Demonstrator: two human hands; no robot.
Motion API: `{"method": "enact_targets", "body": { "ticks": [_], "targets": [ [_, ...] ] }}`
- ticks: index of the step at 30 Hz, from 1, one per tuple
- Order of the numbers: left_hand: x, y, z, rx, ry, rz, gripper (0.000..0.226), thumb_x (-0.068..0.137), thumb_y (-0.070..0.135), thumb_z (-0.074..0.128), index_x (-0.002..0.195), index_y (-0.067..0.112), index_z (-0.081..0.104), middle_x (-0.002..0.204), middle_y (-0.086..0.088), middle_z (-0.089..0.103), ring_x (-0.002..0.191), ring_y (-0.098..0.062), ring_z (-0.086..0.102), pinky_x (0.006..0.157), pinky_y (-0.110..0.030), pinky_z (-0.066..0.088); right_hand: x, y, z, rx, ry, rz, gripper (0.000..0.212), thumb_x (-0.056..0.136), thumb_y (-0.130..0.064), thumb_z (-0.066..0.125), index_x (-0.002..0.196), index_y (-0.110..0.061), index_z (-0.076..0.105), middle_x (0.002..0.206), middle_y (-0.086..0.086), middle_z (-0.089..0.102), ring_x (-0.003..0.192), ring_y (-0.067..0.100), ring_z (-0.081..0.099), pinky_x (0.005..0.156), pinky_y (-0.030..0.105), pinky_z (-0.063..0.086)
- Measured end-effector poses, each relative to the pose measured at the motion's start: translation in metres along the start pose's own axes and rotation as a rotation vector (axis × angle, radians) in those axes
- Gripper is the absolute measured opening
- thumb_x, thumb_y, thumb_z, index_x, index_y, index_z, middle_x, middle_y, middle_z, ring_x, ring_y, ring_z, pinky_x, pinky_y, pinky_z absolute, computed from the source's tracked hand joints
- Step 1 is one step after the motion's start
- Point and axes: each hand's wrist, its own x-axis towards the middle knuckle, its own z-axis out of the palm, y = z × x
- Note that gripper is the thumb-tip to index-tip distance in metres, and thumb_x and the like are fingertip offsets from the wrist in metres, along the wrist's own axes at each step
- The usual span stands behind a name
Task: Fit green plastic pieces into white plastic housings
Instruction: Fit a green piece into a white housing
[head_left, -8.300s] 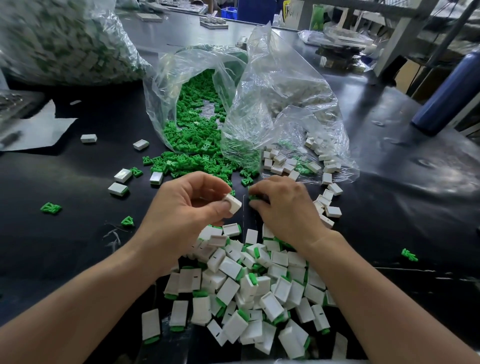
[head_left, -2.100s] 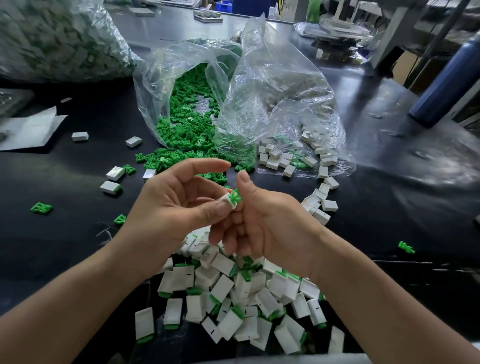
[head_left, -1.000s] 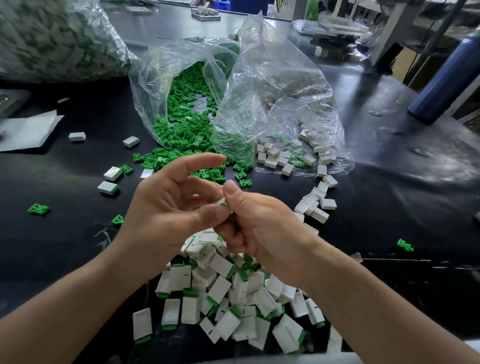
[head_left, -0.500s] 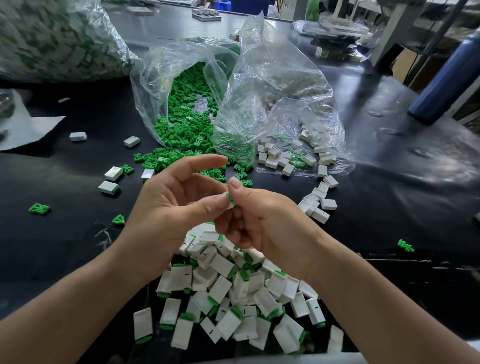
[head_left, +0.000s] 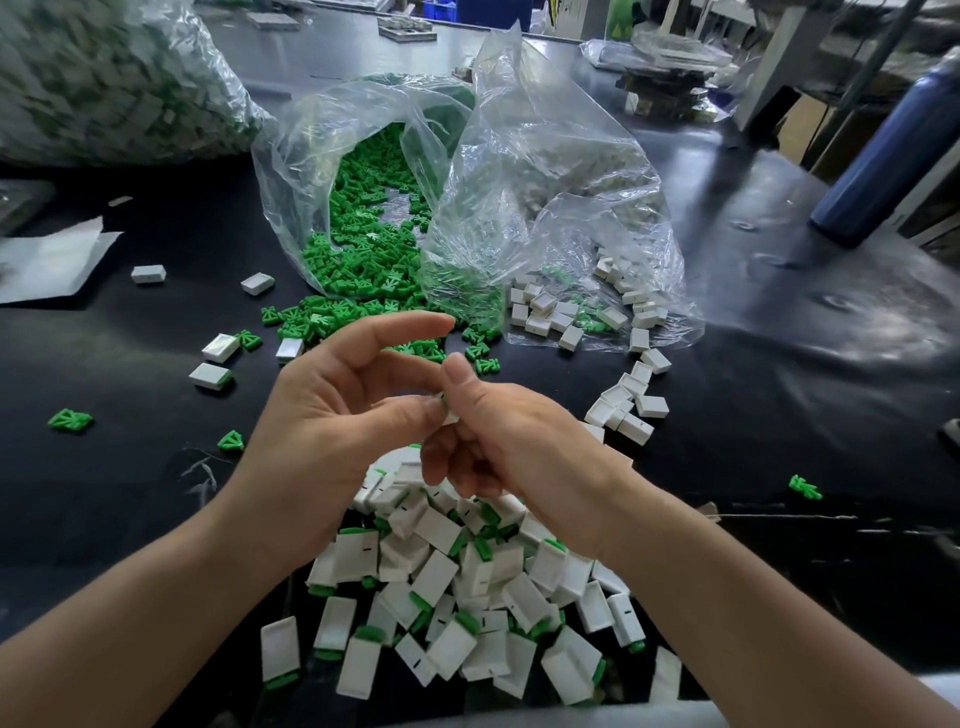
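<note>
Head view, looking down on a black table top (head_left: 779, 415). Raised above it, close together and touching at the fingertips: left hand (head_left: 332, 415) and right hand (head_left: 509, 431). Pinched between thumb and fingers of left hand, a small white rectangular plastic housing (head_left: 451, 414), mostly covered, with the index finger stretched out free above. Pressed on the same housing from the other side, thumb and curled fingers of right hand. Only a sliver of green at its upper edge, too hidden to tell how deep the green piece sits. Directly under the hands, a pile of white housings with green ends (head_left: 467, 582). Behind the hands, a clear plastic bag lying open (head_left: 291, 171), with small green plastic pieces (head_left: 363, 249) spilling from its mouth onto the table. Just beside it on the right, a second clear bag (head_left: 545, 171) with empty white housings (head_left: 550, 314) scattered at its opening. Far right, a dark blue cylinder (head_left: 883, 156), leaning. At left edge, a white paper sheet (head_left: 47, 260).
</note>
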Motion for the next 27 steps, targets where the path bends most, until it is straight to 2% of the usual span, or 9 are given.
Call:
{"method": "enact_targets", "body": {
  "ticks": [4, 7, 8, 11, 14, 16, 19, 27],
  "targets": [
    [0.001, 0.0, -0.001, -0.013, -0.004, -0.031, 0.039, 0.063, -0.001, 0.06, 0.099, 0.015, 0.065, 0.075, -0.011, 0.072, 0.058, -0.031, 0.063, 0.051, -0.032, 0.055, -0.002, 0.001, 0.003, -0.053, 0.051, -0.032, 0.047, 0.074, -0.056, 0.03, 0.072, -0.015, 0.053, 0.059, -0.007, 0.049, 0.046, -0.001, 0.041, 0.048, 0.011, 0.033],
    [0.001, -0.002, 0.0, -0.042, 0.017, -0.052, 0.042, 0.061, -0.003, 0.059, 0.1, 0.011, 0.062, 0.074, -0.011, 0.072, 0.058, -0.026, 0.067, 0.05, -0.03, 0.053, 0.001, 0.003, 0.004, -0.178, 0.117, -0.051, 0.073, 0.075, -0.058, 0.027, 0.096, 0.003, 0.059, 0.059, -0.009, 0.043, 0.051, 0.001, 0.038, 0.055, 0.019, 0.031],
    [0.001, -0.002, 0.001, -0.056, 0.019, -0.057, 0.043, 0.061, -0.003, 0.058, 0.101, 0.01, 0.061, 0.074, -0.011, 0.072, 0.061, -0.025, 0.068, 0.051, -0.029, 0.054, 0.002, 0.004, 0.004, -0.212, 0.137, -0.058, 0.075, 0.079, -0.057, 0.026, 0.104, 0.007, 0.057, 0.06, -0.009, 0.042, 0.054, 0.004, 0.037, 0.058, 0.022, 0.03],
    [0.001, -0.003, 0.002, -0.076, 0.028, -0.058, 0.045, 0.061, -0.004, 0.057, 0.103, 0.01, 0.059, 0.074, -0.009, 0.073, 0.075, -0.021, 0.071, 0.059, -0.027, 0.055, 0.004, 0.003, 0.006, -0.221, 0.169, -0.042, 0.056, 0.094, -0.043, 0.03, 0.113, 0.003, 0.056, 0.068, -0.008, 0.043, 0.064, 0.005, 0.038, 0.069, 0.029, 0.033],
    [0.001, -0.003, 0.002, -0.1, 0.04, -0.055, 0.047, 0.06, -0.005, 0.058, 0.104, 0.011, 0.059, 0.073, -0.009, 0.073, 0.082, -0.02, 0.071, 0.062, -0.025, 0.055, 0.003, 0.002, 0.007, -0.226, 0.172, -0.05, 0.048, 0.096, -0.04, 0.031, 0.121, -0.009, 0.056, 0.081, -0.012, 0.048, 0.075, -0.001, 0.043, 0.079, 0.029, 0.035],
    [0.001, -0.003, 0.003, -0.103, 0.046, -0.054, 0.048, 0.059, -0.004, 0.057, 0.104, 0.011, 0.058, 0.072, -0.009, 0.073, 0.088, -0.019, 0.07, 0.064, -0.025, 0.055, 0.002, 0.001, 0.008, -0.258, 0.173, -0.071, 0.047, 0.096, -0.041, 0.029, 0.122, -0.012, 0.056, 0.088, -0.011, 0.052, 0.081, 0.001, 0.045, 0.081, 0.028, 0.037],
    [0.001, -0.002, 0.003, -0.104, 0.054, -0.06, 0.048, 0.058, -0.004, 0.057, 0.104, 0.011, 0.059, 0.072, -0.01, 0.073, 0.091, -0.019, 0.069, 0.065, -0.024, 0.055, 0.001, 0.001, 0.009, -0.294, 0.19, -0.1, 0.046, 0.097, -0.04, 0.028, 0.118, -0.014, 0.059, 0.083, -0.015, 0.05, 0.078, 0.0, 0.043, 0.079, 0.027, 0.034],
    [0.0, -0.001, 0.005, -0.123, 0.061, -0.079, 0.047, 0.058, -0.004, 0.056, 0.102, 0.01, 0.059, 0.071, -0.011, 0.072, 0.083, -0.019, 0.071, 0.059, -0.024, 0.055, 0.003, 0.005, 0.011, -0.331, 0.222, -0.102, 0.045, 0.095, -0.045, 0.026, 0.11, -0.019, 0.06, 0.088, -0.012, 0.052, 0.086, 0.008, 0.045, 0.08, 0.03, 0.036]
  ]
}}
